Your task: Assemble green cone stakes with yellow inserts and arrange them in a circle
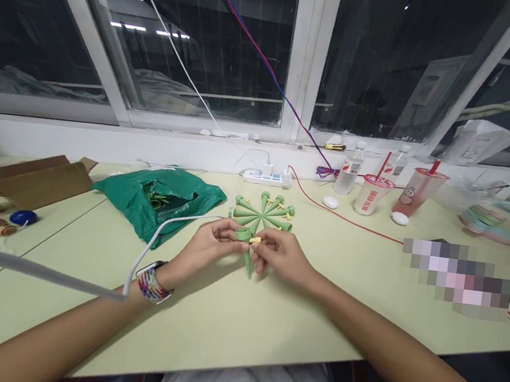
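Note:
A green cone-shaped spike [247, 263] with a round open top hangs point down between my two hands, tilted slightly. My left hand [211, 244] holds it near its round top, fingers closed. A small yellow piece [255, 240] at the spike's side is pinched by my right hand [281, 253]. Just behind my hands, several similar green spikes [264, 203] with yellow pieces lie fanned out on the table, tips towards the centre. To the left is an open green plastic bag [180, 197] with green parts inside.
Behind the fan is a white power strip [256, 177]. A white cable [172, 221] passes by my left wrist. Drink cups [372, 199] and bottles [349, 171] stand at the back right. Cardboard [45, 181] and a blue round object [23, 218] lie left; a blurred item [458, 275] lies right.

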Motion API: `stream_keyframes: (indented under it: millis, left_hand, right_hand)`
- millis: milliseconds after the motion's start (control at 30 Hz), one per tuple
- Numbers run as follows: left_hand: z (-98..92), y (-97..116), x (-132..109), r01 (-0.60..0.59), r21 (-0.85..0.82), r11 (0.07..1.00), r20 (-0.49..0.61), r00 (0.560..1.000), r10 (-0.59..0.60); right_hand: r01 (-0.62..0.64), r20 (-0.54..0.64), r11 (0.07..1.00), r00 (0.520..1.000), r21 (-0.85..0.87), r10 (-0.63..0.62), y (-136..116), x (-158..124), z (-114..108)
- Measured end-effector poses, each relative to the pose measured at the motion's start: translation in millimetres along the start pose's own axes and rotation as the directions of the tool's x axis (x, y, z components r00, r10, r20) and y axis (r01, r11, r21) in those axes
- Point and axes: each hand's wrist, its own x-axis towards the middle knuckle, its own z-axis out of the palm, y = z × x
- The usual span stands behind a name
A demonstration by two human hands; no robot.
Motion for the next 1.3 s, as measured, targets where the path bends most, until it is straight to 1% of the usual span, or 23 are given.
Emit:
stream_keyframes:
  millis: [167, 233, 333, 400, 633, 733, 867, 933, 1033, 1100, 1167, 1233, 1300]
  left_hand:
    - [5.3, 0, 2, -0.040, 0.000, 0.999, 0.001, 0.999, 0.040]
    - [4.8, 1, 1, -0.037, 0.003, 0.999, 0.010, 0.999, 0.037]
    - [2.9, 1, -1, 0.003, -0.045, 0.999, 0.065, 0.998, -0.001]
    - [1.9, 0, -2, 0.026, -0.075, 0.997, 0.085, 0.996, -0.020]
    - [2.8, 2, -1, -0.011, -0.059, 0.998, 0.036, 0.999, 0.013]
    - [3.6, 1, -1, 0.006, -0.098, 0.995, 0.037, 0.999, -0.003]
    - [4.9, -5, 1, 0.008, -0.186, 0.982, 0.041, 0.999, -0.001]
    - [5.8, -6, 2, -0.012, -0.249, 0.968, 0.007, 1.000, 0.014]
    - [6.6, -5, 4, -0.041, -0.302, 0.952, -0.069, 0.997, 0.021]
    - [6.5, -3, 4, -0.060, -0.301, 0.952, -0.113, 0.993, 0.027]
    - [6.2, -2, 5, -0.077, -0.286, 0.955, -0.140, 0.989, 0.037]
    - [5.9, -3, 6, -0.081, -0.276, 0.958, -0.143, 0.989, 0.042]
    - [5.8, -3, 7, -0.074, -0.265, 0.961, -0.131, 0.991, 0.040]
  right_hand:
    - [-0.049, 0.059, 0.995, 0.997, 0.091, 0.044, -1, -1, -3]
    - [-0.035, 0.067, 0.997, 0.997, 0.070, 0.030, -2, -1, -3]
    - [0.030, 0.066, 0.999, 0.997, -0.018, -0.028, -3, -2, -3]
    - [0.058, 0.071, 0.997, 0.996, -0.044, -0.054, -3, -2, -4]
    - [0.004, 0.081, 0.998, 0.997, 0.065, -0.009, 1, -1, -4]
    - [0.002, 0.068, 0.997, 0.998, 0.075, -0.007, 2, 1, -2]
    - [0.003, -0.015, 0.998, 1.000, 0.064, -0.002, 0, 4, 2]
    - [0.003, -0.083, 1.000, 0.997, -0.001, -0.003, -1, 6, 3]
    - [0.036, -0.172, 0.977, 0.982, -0.210, -0.073, -1, 5, 2]
    - [0.075, -0.174, 0.938, 0.975, -0.338, -0.140, 0, 4, 1]
    - [0.106, -0.158, 0.902, 0.970, -0.418, -0.187, -2, 3, 0]
    - [0.147, -0.164, 0.863, 0.953, -0.483, -0.254, -8, 7, -3]
    - [0.200, -0.165, 0.818, 0.927, -0.539, -0.336, -18, 15, -8]
